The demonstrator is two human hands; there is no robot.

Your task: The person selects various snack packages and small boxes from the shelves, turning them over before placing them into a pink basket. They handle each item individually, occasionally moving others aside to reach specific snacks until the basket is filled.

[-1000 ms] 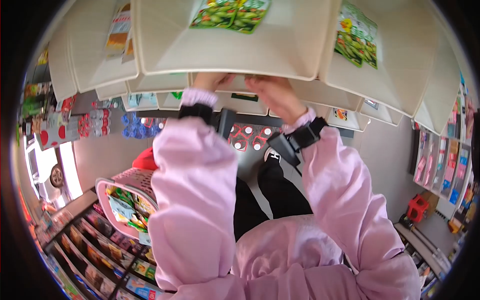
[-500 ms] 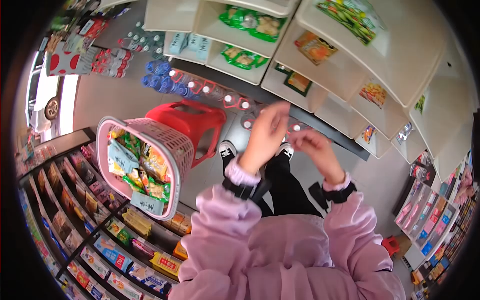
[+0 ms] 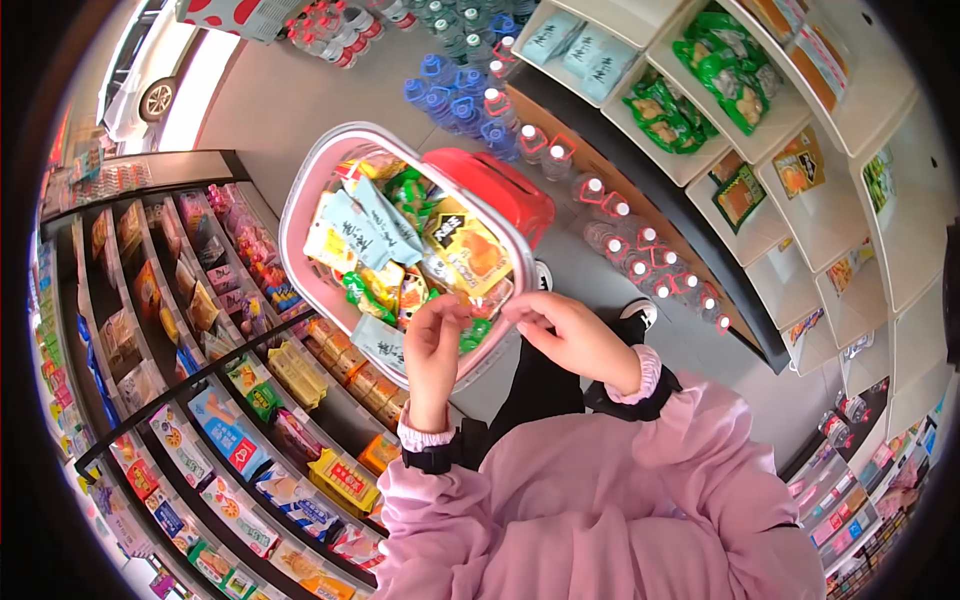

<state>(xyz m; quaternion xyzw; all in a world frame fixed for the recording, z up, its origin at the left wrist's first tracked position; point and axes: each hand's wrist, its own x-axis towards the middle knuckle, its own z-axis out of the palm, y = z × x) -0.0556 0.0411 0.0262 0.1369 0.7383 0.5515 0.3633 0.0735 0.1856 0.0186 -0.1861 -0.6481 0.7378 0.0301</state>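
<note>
A pink plastic basket (image 3: 298, 215) full of snack packets stands tilted before me, its mouth facing up. Over its near edge hovers my left hand (image 3: 434, 345), fingers loosely bent and nothing seen in them. My right hand (image 3: 572, 335) has its fingertips right at the rim's near right corner, loosely curled, also with nothing visible in them. Inside the basket lie light blue packets (image 3: 365, 225), a yellow packet with an orange picture (image 3: 470, 250), and green packets (image 3: 370, 297). Part of the near contents is hidden behind my left hand.
A red stool (image 3: 500, 195) stands beyond the basket. Shelves of boxed and bagged snacks (image 3: 230, 430) run along the left. Cream shelf bins (image 3: 690, 160) with green and blue packets fill the right. Large water bottles (image 3: 610, 235) line the floor at their foot.
My view has turned left and come nearer the basket, which now sits closer to the middle. Both hands have moved from the space in front of the shelf bins to the basket's near edge.
</note>
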